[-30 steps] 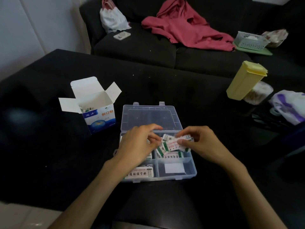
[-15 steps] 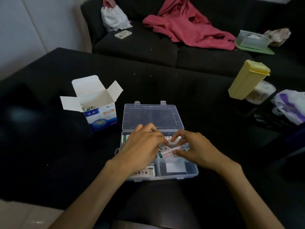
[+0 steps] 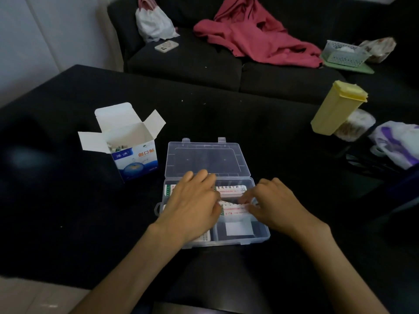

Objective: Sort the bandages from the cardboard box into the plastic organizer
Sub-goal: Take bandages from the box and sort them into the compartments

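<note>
A clear plastic organizer [image 3: 260,237] lies open on the black table, its lid [image 3: 207,158] folded back. My left hand [image 3: 192,208] and my right hand [image 3: 275,206] are both down in its middle row, holding a small stack of white bandages [image 3: 235,210] between them. More bandages [image 3: 231,189] fill the back right compartment, and others show at the left edge [image 3: 168,189] and under my left wrist. A white patch [image 3: 239,228] lies in the front right compartment. The white and blue cardboard box [image 3: 136,158] stands open to the left, with several bandages inside.
At the right of the black table [image 3: 68,211] stand a yellow lidded container [image 3: 335,109], a tub [image 3: 356,125] and a white and purple bag [image 3: 399,143]. Behind is a dark sofa with a red garment [image 3: 260,35], a phone [image 3: 166,46], a white bag [image 3: 154,23] and a basket [image 3: 343,53].
Both hands have come down from above the organizer into its middle row with the bandages. The stack now lies flat between them.
</note>
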Demonstrator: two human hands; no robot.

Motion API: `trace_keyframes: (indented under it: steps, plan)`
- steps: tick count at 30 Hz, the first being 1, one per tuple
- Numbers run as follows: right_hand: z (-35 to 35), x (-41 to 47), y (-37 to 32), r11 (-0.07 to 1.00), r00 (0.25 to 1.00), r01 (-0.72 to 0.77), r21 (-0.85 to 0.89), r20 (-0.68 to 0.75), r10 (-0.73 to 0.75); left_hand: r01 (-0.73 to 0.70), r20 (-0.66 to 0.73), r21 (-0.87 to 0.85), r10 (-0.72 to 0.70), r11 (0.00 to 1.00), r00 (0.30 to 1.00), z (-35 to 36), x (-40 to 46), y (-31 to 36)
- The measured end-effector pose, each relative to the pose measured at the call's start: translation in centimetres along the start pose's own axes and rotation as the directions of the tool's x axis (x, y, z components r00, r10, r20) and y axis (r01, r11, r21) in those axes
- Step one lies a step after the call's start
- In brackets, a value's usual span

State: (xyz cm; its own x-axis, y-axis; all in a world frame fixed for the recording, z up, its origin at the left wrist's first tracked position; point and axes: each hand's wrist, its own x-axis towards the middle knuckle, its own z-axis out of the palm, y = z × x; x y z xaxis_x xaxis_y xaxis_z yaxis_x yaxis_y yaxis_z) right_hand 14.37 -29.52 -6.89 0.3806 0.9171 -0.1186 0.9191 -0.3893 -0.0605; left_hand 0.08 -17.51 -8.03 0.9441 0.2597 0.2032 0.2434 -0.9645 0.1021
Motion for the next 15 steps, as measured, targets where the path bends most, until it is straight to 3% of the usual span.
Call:
trace_keyframes:
  steps: [8, 15]
  plan:
    - [0.0, 0.4, 0.2, 0.997, 0.992, -0.068, 0.030, 0.105, 0.065, 0.043, 0.135, -0.113, -0.027, 0.993, 0.991, 0.1, 0.6, -0.9]
    - [-0.5, 0.1, 0.5, 0.984, 0.995, -0.062, 0.167, 0.086, 0.048, 0.083, 0.091, -0.171, -0.068, 0.982, 0.994, -0.3, 0.8, -1.3]
